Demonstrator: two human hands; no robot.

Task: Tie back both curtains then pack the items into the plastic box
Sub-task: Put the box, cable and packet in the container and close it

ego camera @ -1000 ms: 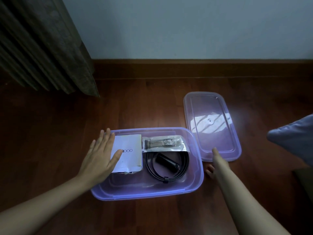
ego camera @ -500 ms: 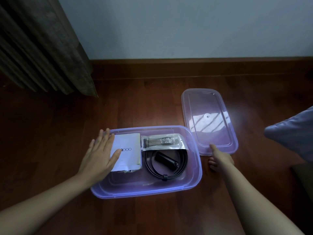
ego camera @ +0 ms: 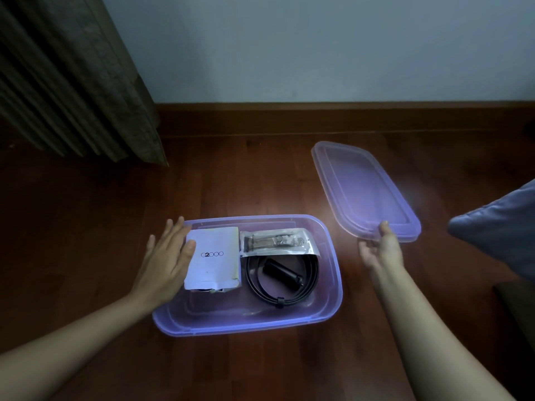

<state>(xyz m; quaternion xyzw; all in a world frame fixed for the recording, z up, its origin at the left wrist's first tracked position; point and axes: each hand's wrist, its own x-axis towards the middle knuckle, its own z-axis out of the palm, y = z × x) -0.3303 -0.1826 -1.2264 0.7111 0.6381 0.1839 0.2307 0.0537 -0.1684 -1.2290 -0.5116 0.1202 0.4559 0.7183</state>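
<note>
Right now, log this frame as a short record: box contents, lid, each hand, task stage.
box: purple plastic box, open, on the floor
contents: white packet, clear pouch, coiled black cable, small black device inside the coil
lid: off, right of the box
left hand: flat, on the packet and the box's left rim
right hand: pinches the lid's near edge, thumb on top
stage: items in, lid not yet on
</note>
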